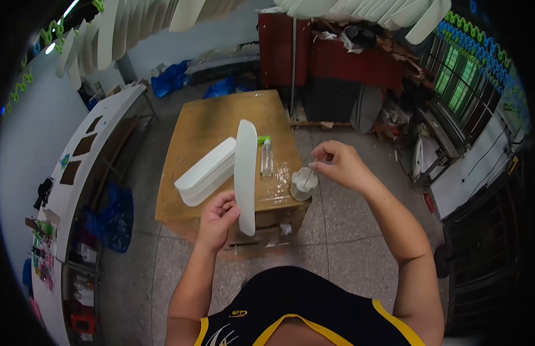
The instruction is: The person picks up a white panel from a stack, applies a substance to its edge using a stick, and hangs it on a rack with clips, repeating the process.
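Observation:
My left hand (pixel 219 218) is closed on the lower part of a long white flat piece with rounded ends (pixel 245 173), which stands nearly upright above the table's front. At the table's right corner, my right hand (pixel 341 164) pinches a thin stick (pixel 309 175) between thumb and fingers. The stick's lower end reaches down to a white cup with a wavy rim (pixel 300 189); whether it touches the inside cannot be made out. A stack of similar white pieces (pixel 207 172) lies to the left of the held one. Just right of it stands or lies a clear bottle (pixel 267 159).
The brown table (pixel 215 115) bears a small green item (pixel 262 139) behind the bottle. Rows of white pieces (pixel 365 12) hang overhead. A long white bench (pixel 85 138) runs along the left, with a blue bag (pixel 114 219) below. Dark red cabinets (pixel 354 60) stand behind.

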{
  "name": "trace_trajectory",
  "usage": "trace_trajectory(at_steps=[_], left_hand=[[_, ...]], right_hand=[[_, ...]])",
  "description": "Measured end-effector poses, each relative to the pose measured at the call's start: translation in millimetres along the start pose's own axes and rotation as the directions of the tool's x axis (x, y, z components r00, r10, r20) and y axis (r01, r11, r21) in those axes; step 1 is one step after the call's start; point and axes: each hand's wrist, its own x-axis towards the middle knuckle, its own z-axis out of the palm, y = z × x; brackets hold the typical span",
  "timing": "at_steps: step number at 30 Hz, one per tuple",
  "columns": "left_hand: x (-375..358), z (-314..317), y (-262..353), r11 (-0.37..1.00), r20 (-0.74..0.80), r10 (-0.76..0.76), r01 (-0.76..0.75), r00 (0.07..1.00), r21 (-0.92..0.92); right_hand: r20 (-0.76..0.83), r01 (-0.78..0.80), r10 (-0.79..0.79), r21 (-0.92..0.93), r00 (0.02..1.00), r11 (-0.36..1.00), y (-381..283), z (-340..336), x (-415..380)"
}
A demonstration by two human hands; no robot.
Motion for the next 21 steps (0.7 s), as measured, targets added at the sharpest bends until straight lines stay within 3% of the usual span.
trace_trajectory(at_steps=[1,2,4,6,8,10,12,15,21], left_hand=[[5,1,7,0.992,-0.047,0.019,-0.013,0.999,0.128],[13,3,19,0.992,-0.018,0.055,-0.052,0.998,0.119],[20,12,44,0.94,0.007,0.101,-0.097,0.995,0.326],[37,25,67,0.916,0.019,0.179,-0.174,0.984,0.363],[54,40,97,0.774,0.118,0.246,-0.269,0.962,0.574],[74,67,125,0.71,0.147,0.292,-0.317,0.945,0.629],[98,91,148,0.612,0.235,0.367,-0.424,0.9,0.668],[130,124,183,0.404,0.352,0.373,-0.492,0.859,0.771],[170,173,217,0.252,0.488,0.436,-0.623,0.756,0.741]], right_hand=[[-0.031,0.024,-0.025,-0.032,0.999,0.999,-7,-16,8],[-0.129,0.003,0.003,0.047,0.992,0.999,-19,-36,15],[-0.259,-0.04,0.095,0.213,0.961,0.976,-63,-85,24],[-0.443,0.159,-0.089,0.125,0.892,0.979,-99,-137,40],[-0.549,0.231,-0.165,0.053,0.819,0.972,-134,-184,54],[-0.57,0.278,-0.315,-0.153,0.759,0.948,-167,-223,71],[-0.494,0.225,-0.42,-0.406,0.761,0.886,-187,-253,91],[-0.488,0.211,-0.414,-0.417,0.769,0.884,-193,-287,102],[-0.5,0.2,-0.479,-0.512,0.721,0.835,-210,-321,146]])
